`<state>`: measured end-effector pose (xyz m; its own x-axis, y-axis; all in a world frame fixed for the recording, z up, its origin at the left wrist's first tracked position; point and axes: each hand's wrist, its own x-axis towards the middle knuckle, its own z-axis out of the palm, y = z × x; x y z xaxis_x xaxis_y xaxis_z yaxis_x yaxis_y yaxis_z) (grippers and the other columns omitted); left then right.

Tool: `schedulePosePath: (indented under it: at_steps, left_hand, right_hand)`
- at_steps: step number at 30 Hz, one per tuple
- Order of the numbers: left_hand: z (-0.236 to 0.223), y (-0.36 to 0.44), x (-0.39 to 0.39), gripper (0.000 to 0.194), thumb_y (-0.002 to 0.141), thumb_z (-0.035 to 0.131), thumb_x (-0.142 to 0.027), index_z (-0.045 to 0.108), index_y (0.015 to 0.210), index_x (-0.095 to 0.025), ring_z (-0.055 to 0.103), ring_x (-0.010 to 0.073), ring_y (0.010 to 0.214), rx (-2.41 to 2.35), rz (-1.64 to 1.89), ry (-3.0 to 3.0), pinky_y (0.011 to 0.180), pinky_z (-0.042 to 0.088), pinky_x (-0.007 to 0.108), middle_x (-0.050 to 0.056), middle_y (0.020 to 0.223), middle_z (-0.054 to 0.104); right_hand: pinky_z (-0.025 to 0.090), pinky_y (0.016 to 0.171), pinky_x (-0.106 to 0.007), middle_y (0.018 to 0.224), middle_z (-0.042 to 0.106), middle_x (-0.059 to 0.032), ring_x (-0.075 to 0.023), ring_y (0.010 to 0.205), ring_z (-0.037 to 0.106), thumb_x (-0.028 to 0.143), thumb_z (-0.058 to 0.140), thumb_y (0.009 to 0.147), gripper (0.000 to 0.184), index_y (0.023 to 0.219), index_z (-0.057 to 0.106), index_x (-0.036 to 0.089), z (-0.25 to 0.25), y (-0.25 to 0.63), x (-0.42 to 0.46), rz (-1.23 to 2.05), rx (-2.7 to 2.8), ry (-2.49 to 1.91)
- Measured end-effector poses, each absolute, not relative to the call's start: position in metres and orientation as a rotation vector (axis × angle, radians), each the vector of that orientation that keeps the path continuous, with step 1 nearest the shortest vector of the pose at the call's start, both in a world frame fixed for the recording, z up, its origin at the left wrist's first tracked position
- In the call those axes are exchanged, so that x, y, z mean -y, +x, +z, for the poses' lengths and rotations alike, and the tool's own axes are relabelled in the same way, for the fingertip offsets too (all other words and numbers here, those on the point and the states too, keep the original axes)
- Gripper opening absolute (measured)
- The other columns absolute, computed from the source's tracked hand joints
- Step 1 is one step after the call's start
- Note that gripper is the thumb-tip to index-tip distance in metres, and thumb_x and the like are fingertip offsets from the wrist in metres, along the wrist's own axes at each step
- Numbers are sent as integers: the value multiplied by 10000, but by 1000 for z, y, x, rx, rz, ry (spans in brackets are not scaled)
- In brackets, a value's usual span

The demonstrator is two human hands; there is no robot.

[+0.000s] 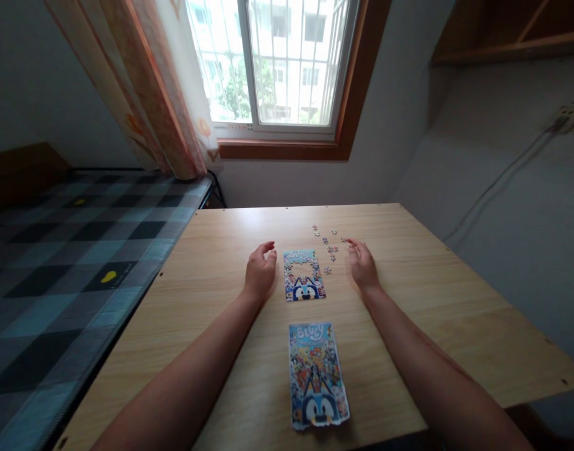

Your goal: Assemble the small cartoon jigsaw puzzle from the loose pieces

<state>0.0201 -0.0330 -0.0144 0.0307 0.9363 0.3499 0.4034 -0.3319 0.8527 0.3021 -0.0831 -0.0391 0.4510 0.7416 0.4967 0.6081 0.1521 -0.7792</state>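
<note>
A partly assembled jigsaw puzzle (306, 290) lies flat on the table, with a gap in its middle where bare wood shows. Just left of it rests my left hand (260, 272), fingers loosely curved and thumb apart, holding nothing. To the right of the puzzle is my right hand (362, 266), its fingers apart and its index fingertip beside a loose puzzle piece (344, 240); whether they touch I cannot tell. Several more loose pieces (333, 249) are scattered between the puzzle and this hand. Nearer to me lies a printed picture sheet (315, 369) reading "BLUEY", with a ragged bottom edge.
The light wooden table (437, 326) stands against the wall below a barred window (291, 62). A bed with a checked cover (47, 250) is on the left, near a curtain (169, 113). A shelf (512, 53) and a cable (496, 181) are on the right wall.
</note>
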Motion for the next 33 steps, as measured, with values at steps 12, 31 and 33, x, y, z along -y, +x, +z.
schedulePosePath:
  at_steps: [12, 31, 33]
  left_hand:
    - [-18, 18, 32, 338, 901, 550, -311, 665, 1181, -161, 659, 274, 1125, -1369, 1280, 1791, 1027, 507, 479, 135, 1189, 713]
    - [-16, 16, 32, 321, 885, 547, -288, 684, 1149, -167, 655, 275, 1151, -1386, 1249, 1822, 1063, 488, 488, 125, 1208, 717]
    - [-16, 16, 32, 315, 884, 548, -282, 688, 1145, -174, 655, 272, 1151, -1380, 1255, 1826, 1066, 486, 487, 120, 1205, 720]
  right_hand:
    - [429, 1088, -462, 1144, 730, -121, -269, 1132, 640, 273, 542, 775, 346, 1039, 735, 160, -33, 298, 85, 193, 969, -1438]
    - [435, 1082, -454, 1183, 708, -125, -265, 1141, 634, 217, 491, 703, 487, 1137, 700, 148, -40, 299, 82, 189, 873, -1428]
    - [446, 1067, -450, 1191, 694, -132, -263, 1135, 635, 227, 492, 698, 519, 1179, 671, 146, -44, 301, 79, 230, 842, -1429]
